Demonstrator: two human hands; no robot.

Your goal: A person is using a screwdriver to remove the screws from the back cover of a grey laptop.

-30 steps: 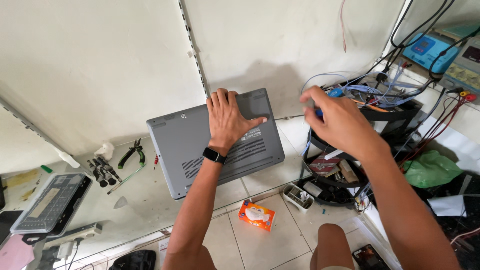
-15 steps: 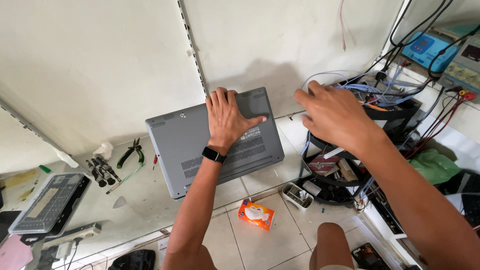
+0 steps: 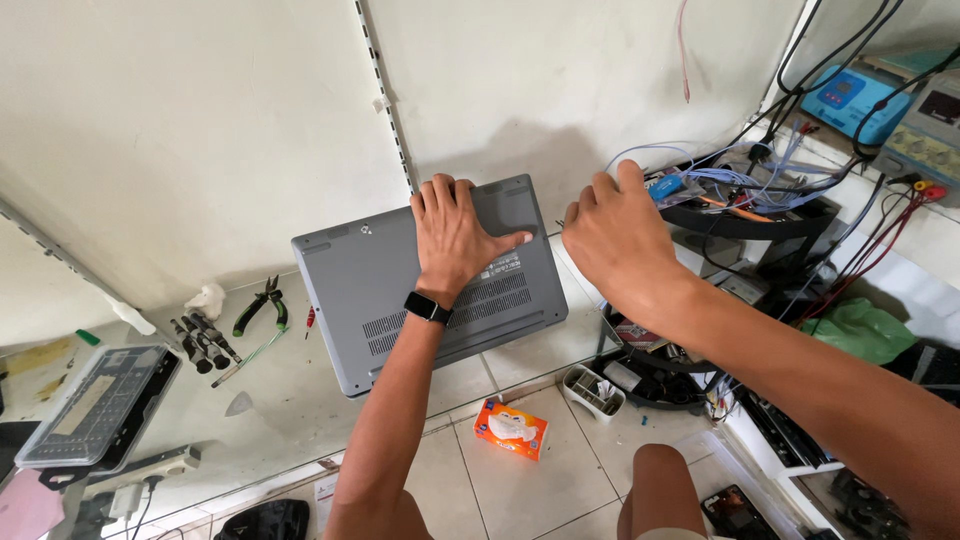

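A matte grey laptop (image 3: pixel 430 285), slab-shaped with rounded corners and slotted vents, lies underside up on the pale desk (image 3: pixel 290 390), its far edge against the wall. The left hand (image 3: pixel 455 235) presses flat on it, fingers spread, grip released, a black watch (image 3: pixel 427 307) at the wrist. The right hand (image 3: pixel 615 235) hovers off the laptop's right edge, fingers curled loosely, grasping nothing. Green-handled pliers (image 3: pixel 260 305) lie left.

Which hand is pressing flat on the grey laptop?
The left hand, wearing the black wristwatch, lies flat on the grey laptop; the right hand hovers beside it.
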